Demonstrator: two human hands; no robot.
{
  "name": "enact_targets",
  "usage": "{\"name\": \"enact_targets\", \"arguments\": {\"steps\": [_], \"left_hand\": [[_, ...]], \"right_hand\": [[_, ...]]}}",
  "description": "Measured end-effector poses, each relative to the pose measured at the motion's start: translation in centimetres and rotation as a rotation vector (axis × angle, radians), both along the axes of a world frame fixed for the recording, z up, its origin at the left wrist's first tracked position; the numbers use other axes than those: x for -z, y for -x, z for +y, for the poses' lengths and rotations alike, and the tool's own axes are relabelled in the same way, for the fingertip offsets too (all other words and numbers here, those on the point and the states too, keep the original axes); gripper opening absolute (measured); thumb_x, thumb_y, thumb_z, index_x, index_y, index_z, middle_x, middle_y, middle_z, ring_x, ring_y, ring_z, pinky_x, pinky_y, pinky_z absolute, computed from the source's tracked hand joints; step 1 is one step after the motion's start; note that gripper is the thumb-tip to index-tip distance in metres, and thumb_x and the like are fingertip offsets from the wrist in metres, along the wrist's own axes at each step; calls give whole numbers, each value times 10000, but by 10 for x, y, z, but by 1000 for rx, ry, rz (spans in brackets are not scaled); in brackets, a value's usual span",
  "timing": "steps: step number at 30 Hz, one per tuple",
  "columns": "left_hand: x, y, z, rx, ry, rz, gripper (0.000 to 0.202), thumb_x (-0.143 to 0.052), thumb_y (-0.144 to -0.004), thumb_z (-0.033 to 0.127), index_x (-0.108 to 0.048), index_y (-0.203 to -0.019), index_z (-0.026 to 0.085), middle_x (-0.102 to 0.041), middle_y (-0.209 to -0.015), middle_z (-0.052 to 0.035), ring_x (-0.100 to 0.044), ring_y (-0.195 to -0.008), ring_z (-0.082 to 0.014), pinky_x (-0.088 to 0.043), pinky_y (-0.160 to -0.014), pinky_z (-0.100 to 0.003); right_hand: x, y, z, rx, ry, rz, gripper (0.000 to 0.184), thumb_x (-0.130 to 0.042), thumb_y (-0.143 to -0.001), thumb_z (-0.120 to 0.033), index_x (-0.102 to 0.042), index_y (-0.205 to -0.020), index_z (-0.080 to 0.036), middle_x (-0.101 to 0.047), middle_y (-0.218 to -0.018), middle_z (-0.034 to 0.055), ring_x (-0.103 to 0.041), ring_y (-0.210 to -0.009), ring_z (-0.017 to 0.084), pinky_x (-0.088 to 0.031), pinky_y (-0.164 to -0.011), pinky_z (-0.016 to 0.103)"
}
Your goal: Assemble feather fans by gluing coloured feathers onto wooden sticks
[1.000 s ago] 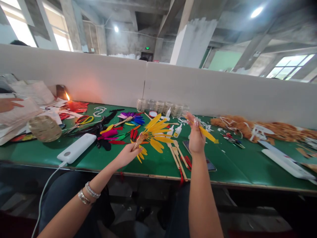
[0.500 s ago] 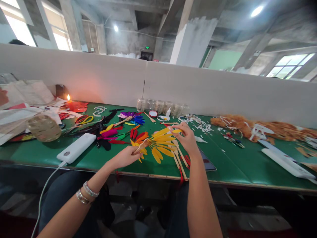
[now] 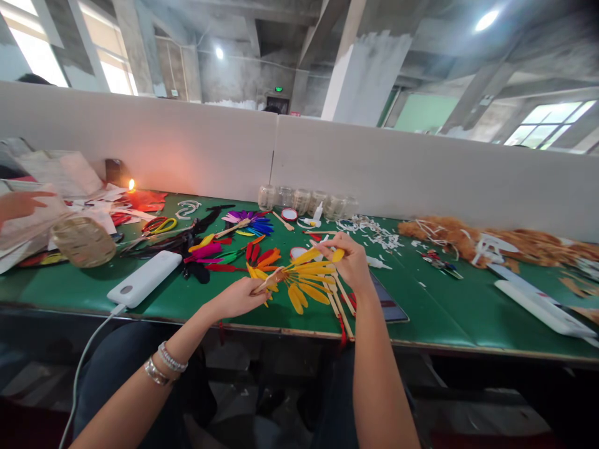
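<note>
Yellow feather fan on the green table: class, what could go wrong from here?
The lit candle stands close to loose papers, which might catch. The yellow feathers fanned from the stick in the left hand could bend or shift where the right hand pinches them.

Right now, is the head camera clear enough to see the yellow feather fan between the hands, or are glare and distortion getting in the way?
Head view: the yellow feather fan, left hand and right hand look sharp; the window at upper left is blown out by glare; the candle flame glows on the white partition; the wide lens bows the table edge.
</note>
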State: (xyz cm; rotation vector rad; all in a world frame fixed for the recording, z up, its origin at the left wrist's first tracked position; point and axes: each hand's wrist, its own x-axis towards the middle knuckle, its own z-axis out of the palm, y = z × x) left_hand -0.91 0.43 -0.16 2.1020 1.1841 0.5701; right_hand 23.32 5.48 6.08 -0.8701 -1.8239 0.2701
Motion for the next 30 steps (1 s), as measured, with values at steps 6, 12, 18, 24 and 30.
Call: {"name": "enact_targets", "arguments": {"steps": [6,12,18,24,30], "left_hand": [[1,1,1,-18,0,-48,281,-417,-789,280,-246,-590,182,-216,-550,51,-238,-499,-79,-178,-491,-249],[2,2,3,-76,3,-94,296,-419,-795,325,-257,-590,184,-225,-553,50,-242,-505,-83,-180,-484,-248],[7,2,7,-186,-61,-41,296,-416,-808,399,-310,-631,187,-278,-567,49,-285,-515,-93,-199,-497,-245],[9,4,7,-179,-92,30,258,-404,-820,435,-383,-735,192,-363,-600,50,-357,-531,-104,-233,-508,-234],[1,5,4,-129,-91,62,240,-349,-857,383,-441,-764,182,-394,-591,39,-389,-533,-113,-232,-506,-242]], "right_hand": [[-3,-1,-2,50,53,171,329,-550,-780,-441,-589,-1052,-259,-392,-689,-15,-391,-609,127,-375,-603,272],[-10,-6,0,88,-5,571,342,-325,-856,-498,-543,-1010,-284,-449,-768,7,-450,-630,137,-419,-680,312],[-20,14,-17,-87,50,453,448,-235,-885,-515,-592,-1005,-273,-548,-876,45,-540,-881,178,-420,-826,349],[-15,35,-28,-227,264,-35,411,-367,-876,-477,-671,-971,-218,-609,-850,43,-556,-765,159,-437,-747,301],[-4,39,-18,-192,228,-104,277,-533,-797,-452,-723,-832,-254,-667,-814,46,-598,-787,183,-465,-707,299]]}}
